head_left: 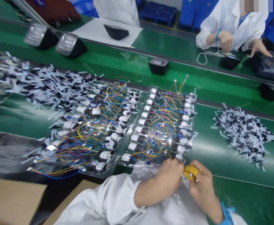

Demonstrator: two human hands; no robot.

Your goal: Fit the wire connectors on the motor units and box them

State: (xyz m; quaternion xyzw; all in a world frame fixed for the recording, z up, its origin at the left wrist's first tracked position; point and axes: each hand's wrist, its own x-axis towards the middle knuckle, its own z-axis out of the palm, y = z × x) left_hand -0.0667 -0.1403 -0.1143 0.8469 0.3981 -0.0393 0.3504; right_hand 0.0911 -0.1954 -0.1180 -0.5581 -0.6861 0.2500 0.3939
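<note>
my left hand [161,182] and right hand [204,192] both clench one yellow piece [190,172], just below two clear trays [121,163] of wired parts [144,122].

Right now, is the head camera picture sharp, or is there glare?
In the head view, a pale glare band streaks the green conveyor belt, white glints spot the clear plastic trays, and a pixelated patch hides the top right corner.
</note>
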